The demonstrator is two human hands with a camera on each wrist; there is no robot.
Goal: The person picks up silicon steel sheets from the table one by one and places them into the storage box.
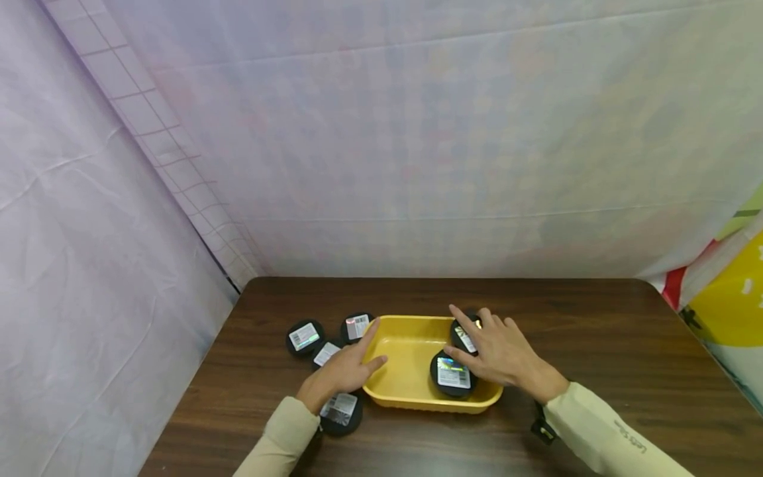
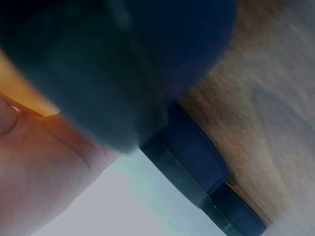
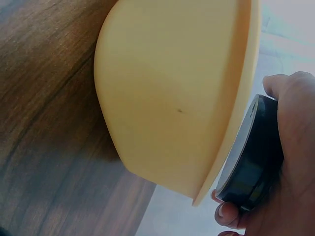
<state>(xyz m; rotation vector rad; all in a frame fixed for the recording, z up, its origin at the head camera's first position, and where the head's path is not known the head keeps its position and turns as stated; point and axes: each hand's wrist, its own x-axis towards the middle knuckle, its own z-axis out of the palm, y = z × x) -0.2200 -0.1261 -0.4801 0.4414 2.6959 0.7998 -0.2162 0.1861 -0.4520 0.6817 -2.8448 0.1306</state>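
A yellow plastic tray [image 1: 411, 395] sits on the table with a flat round black container [image 1: 454, 375], silver label up, inside its right end. My right hand [image 1: 503, 348] grips another round black container [image 3: 261, 152] at the tray's back right; in the right wrist view it is beside the tray's rim, fingers curled around its edge. My left hand [image 1: 342, 371] rests at the tray's left rim, index finger stretched along it and thumb over the inside, holding nothing. Close to that hand lie labelled black containers, one [image 1: 340, 414] near the wrist and another [image 1: 326, 354] beyond it.
Two more black containers lie to the left, one [image 1: 305, 337] farther out and one [image 1: 357, 326] behind the tray's left corner. The brown wooden table [image 1: 596, 344] extends to the right. A pale cloth [image 1: 417, 165] hangs along its back edge.
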